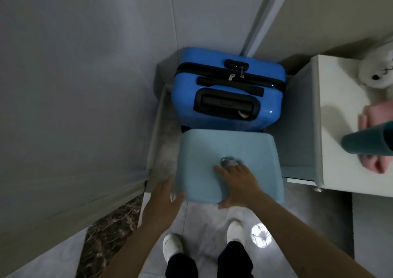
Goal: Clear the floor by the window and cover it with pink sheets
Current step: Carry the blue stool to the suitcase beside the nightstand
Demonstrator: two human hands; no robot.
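A light blue plastic stool (229, 150) with a round hole in its seat stands on the pale floor in front of me. My right hand (236, 184) lies on the seat, fingers at the hole, thumb hooked over the near edge. My left hand (168, 197) presses against the stool's near left corner, fingers spread. Behind the stool a bright blue hard suitcase (229, 90) stands upright in the corner. Folded pink cloth (374, 141) lies on the white cabinet at the right.
A grey curtain (74, 86) hangs along the left. The white cabinet (336, 129) stands close on the right with a teal roll (365, 143) and a white plush toy (378, 71) on it. My white shoes (172, 246) stand on the tiles just behind the stool.
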